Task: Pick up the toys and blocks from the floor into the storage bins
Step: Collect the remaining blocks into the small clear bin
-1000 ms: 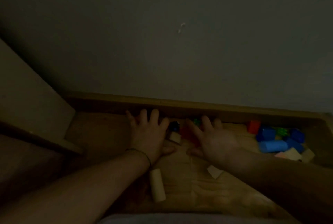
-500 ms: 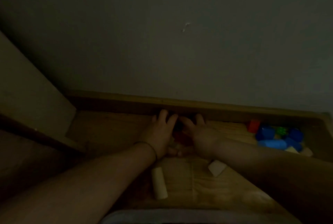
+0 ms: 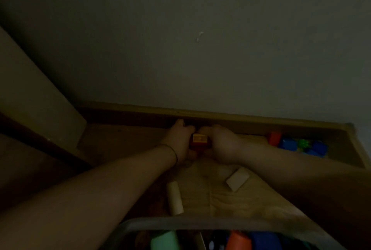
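Note:
The room is dim. My left hand [image 3: 180,141] and my right hand [image 3: 222,143] are cupped together on the wooden floor by the baseboard, gripping a small pile of blocks [image 3: 199,142] between them; a yellow and a red block show in the gap, the others are hidden. A pale cylinder block [image 3: 174,197] and a pale rectangular block [image 3: 237,178] lie loose on the floor nearer me. More red, blue and green blocks [image 3: 295,144] sit in the right corner. The storage bin [image 3: 180,222] with several toys inside is at the bottom edge.
A grey wall [image 3: 200,48] rises behind a wooden baseboard [image 3: 261,122]. A pale furniture panel [image 3: 30,93] stands at the left. Bare floor lies between that panel and my left arm.
My hands went from spread flat and apart to closed together around the blocks. The view tilted down, bringing the bin into sight.

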